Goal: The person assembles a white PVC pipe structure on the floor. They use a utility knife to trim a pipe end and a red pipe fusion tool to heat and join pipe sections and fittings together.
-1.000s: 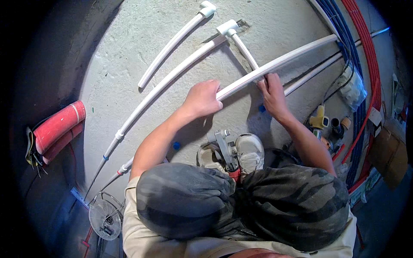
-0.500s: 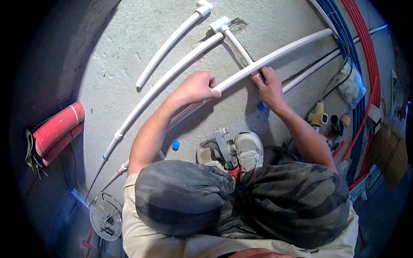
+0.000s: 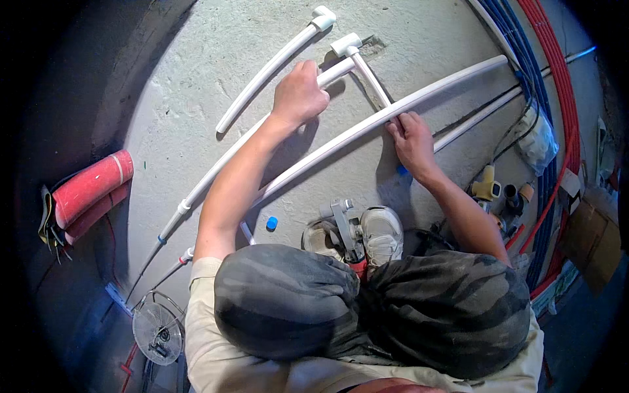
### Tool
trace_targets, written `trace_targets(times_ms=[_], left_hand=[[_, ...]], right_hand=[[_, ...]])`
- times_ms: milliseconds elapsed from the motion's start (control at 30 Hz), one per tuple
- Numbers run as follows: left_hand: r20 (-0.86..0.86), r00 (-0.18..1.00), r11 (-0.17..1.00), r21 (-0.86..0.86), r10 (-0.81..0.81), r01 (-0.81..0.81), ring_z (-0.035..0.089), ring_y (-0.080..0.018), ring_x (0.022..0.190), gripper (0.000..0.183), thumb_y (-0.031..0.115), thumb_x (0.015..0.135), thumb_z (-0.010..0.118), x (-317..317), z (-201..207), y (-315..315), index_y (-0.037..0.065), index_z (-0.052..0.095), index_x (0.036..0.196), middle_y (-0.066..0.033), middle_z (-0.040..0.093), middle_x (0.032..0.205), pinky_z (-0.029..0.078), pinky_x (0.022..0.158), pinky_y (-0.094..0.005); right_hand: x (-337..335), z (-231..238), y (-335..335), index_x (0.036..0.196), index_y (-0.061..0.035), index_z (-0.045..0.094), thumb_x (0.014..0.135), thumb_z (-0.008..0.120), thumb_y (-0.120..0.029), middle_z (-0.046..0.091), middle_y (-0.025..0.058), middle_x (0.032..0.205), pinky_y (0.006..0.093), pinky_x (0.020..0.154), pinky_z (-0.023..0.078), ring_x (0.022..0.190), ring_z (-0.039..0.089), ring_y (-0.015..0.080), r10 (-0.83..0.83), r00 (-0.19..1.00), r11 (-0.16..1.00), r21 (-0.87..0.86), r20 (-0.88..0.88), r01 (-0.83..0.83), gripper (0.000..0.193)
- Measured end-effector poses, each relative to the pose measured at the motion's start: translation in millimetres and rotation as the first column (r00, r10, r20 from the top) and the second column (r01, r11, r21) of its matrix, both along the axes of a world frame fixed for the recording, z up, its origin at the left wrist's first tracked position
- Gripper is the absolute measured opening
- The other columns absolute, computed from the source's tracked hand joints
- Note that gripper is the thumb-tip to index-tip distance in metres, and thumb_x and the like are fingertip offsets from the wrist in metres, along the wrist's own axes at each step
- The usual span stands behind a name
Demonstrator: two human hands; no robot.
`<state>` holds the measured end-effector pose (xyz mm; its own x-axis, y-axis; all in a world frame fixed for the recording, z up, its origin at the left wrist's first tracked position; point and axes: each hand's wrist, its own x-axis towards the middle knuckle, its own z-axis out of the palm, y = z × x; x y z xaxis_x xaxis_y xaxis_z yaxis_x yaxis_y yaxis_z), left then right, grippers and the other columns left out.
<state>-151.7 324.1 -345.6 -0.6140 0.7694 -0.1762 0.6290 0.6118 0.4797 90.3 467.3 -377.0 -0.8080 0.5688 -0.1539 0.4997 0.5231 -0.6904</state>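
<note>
My left hand (image 3: 300, 96) is closed around a long white plastic pipe (image 3: 223, 161), close to its upper end. Beside that end, a white elbow fitting (image 3: 346, 44) sits on a short white pipe (image 3: 372, 81) slanting down to the right. A second long white pipe (image 3: 341, 147) crosses the short pipe's lower part. At this crossing my right hand (image 3: 413, 141) has its fingers closed; whether they grip the long pipe, the short one or both is hard to tell. A separate white pipe (image 3: 259, 82) with an elbow (image 3: 323, 18) lies farther off.
A grey and red tool (image 3: 342, 226) stands between my shoes, with a blue cap (image 3: 272, 223) to its left. Blue tubes (image 3: 524, 52) and red tubes (image 3: 557, 72) run down the right side, near a yellow tool (image 3: 486, 185). A round fan (image 3: 157, 333) stands lower left.
My left hand has let go of the nearer long pipe, moved up and away from me, and closed on the farther pipe. My right hand stays at the crossing. The view has shifted slightly.
</note>
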Motion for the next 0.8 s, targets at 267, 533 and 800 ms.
trace_targets(times_ms=[267, 533, 800], left_hand=[[0.055, 0.998, 0.999, 0.037, 0.027, -0.029, 0.07, -0.0443, 0.102, 0.041, 0.004, 0.08, 0.061, -3.6, 11.6, 6.0, -0.001, 0.057, 0.121, -0.025, 0.07, 0.108, 0.055, 0.088, -0.0534], [0.255, 0.966, 0.998, 0.046, 0.039, -0.052, 0.072, -0.0391, 0.105, 0.067, 0.01, 0.075, 0.073, -21.5, 15.0, 28.0, -0.002, 0.056, 0.139, -0.0261, 0.073, 0.109, 0.056, 0.092, -0.0463], [0.701, 0.684, 0.937, 0.065, 0.202, -0.343, 0.068, -0.016, 0.077, 0.036, 0.002, 0.083, 0.077, -35.5, -1.3, 36.1, -0.006, 0.066, 0.116, -0.0114, 0.071, 0.093, 0.055, 0.068, -0.0309]], right_hand=[[4.8, -7.8, -12.0, 0.096, -0.0001, 0.06, 0.094, 0.069, -0.01, 0.057, 0.0178, 0.096, 0.0506, 0.085, 0.046, 0.096, 0.055, 0.0399, 0.021, 0.997, 0.997, 0.078, -0.07, -0.016, 0.013], [5.8, -15.4, -23.1, 0.099, 0.0, 0.059, 0.095, 0.065, -0.007, 0.055, 0.0198, 0.099, 0.0502, 0.087, 0.044, 0.098, 0.053, 0.04, -0.047, 0.992, 0.998, 0.041, -0.115, 0.052, 0.01], [3.1, -3.1, -9.2, 0.098, -0.0028, 0.063, 0.095, 0.068, -0.014, 0.06, 0.0147, 0.096, 0.0493, 0.082, 0.048, 0.094, 0.058, 0.0366, 0.021, 0.999, 0.97, 0.243, 0.029, -0.028, 0.013]])
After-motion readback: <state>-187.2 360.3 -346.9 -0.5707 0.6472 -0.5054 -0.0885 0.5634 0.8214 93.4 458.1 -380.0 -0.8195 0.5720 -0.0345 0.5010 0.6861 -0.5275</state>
